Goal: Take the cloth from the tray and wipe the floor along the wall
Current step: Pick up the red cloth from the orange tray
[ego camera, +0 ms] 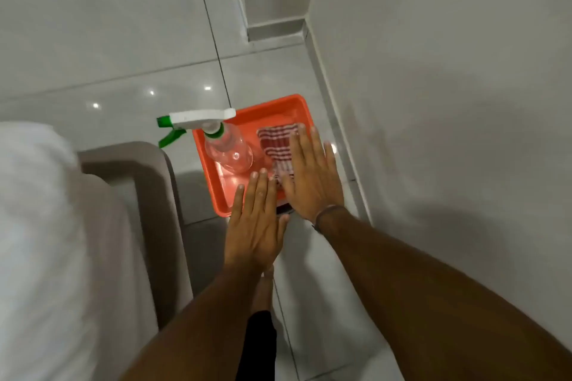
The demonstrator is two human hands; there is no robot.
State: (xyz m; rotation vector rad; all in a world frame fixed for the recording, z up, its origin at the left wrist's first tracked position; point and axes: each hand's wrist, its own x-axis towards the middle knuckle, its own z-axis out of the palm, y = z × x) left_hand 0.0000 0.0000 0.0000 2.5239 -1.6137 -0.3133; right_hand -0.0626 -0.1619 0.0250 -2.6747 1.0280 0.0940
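While both forearms are stretched down from the lower edge of the frame, the left hand (255, 226) is seen at lower centre with its fingers flat and spread, the grip wide and holding nothing, its fingertips reaching over the near rim of the orange tray (216, 182). Just to its right, the right hand (309, 176) is likewise held flat and open, a thin band at the wrist, and nothing is closed in it; whether the palm is already pressed on the cloth or only held above it cannot be told. The striped red-and-white cloth (277, 145) is found lying folded in the right half of the tray, partly covered by the right hand. In the left half of the tray a clear spray bottle (229, 151) is stood, its white and green trigger head jutting past the tray's left rim. A padded beige piece of furniture (148, 195) is seen at the left of the frame, close beside the tray. Farther up, the glossy tiled floor (123, 40) runs to the upper left, and the wall (448, 86) with its skirting fills the right side.

Several slips are judged possible from here. The bottle could be knocked over if the left hand is swept sideways, since it stands just beside those fingertips. The light tray could be dragged along the smooth tiles if the cloth is pulled rather than lifted. A flat hand may also gather only the top fold, so the cloth could trail open and catch the tray rim.
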